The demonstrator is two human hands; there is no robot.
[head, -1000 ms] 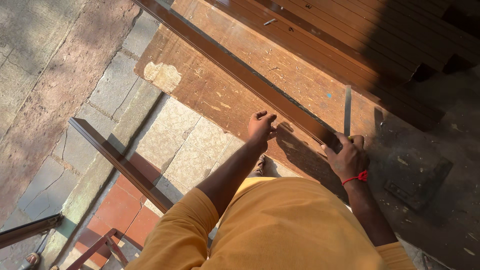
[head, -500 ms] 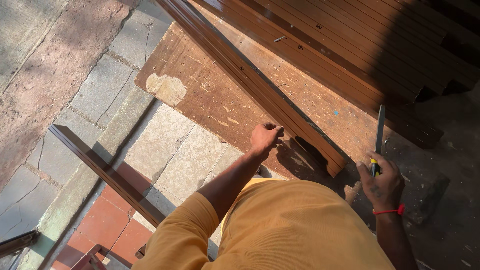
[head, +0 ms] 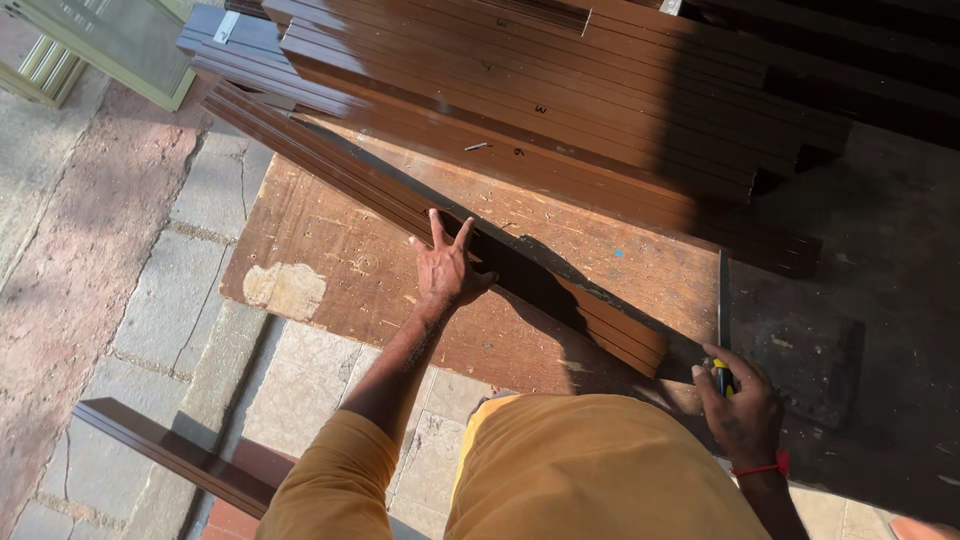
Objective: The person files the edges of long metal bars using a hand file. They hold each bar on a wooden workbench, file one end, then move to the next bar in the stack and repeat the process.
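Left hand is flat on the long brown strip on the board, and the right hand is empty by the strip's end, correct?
Not quite. The head view shows the right hand gripping a hacksaw, not empty. The left hand does rest on the long brown strip.

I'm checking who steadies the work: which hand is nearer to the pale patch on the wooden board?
Left. The left hand rests on the long brown strip, just right of the pale patch; the right hand holds a tool by the board's far right end.
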